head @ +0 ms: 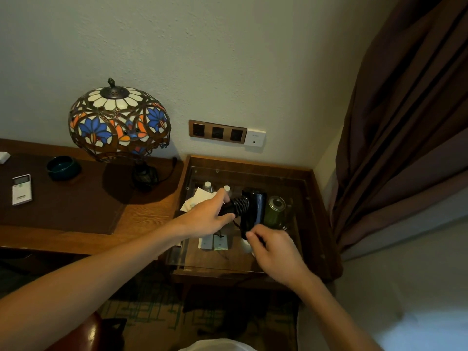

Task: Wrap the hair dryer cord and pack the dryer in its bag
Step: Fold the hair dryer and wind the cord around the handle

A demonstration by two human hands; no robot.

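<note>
A black hair dryer (254, 209) hangs over the glass-topped side table (314, 224). Its handle points left, and its black cord (240, 205) is wound in tight turns around that handle. My left hand (210, 215) grips the end of the handle. My right hand (274, 247) is just below the dryer's barrel with its fingers curled, pinching the loose end of the cord. The plug is hidden in that hand. No bag is in view.
A green metal tin (275, 210) stands right of the dryer. Two bottle caps (208, 185) and white paper packets (212, 242) lie under the glass. A stained-glass lamp (119, 122), a dark bowl (63, 167) and a remote (22, 190) sit on the desk at left. Wall sockets (217, 131) are behind; a brown curtain (405, 122) hangs right.
</note>
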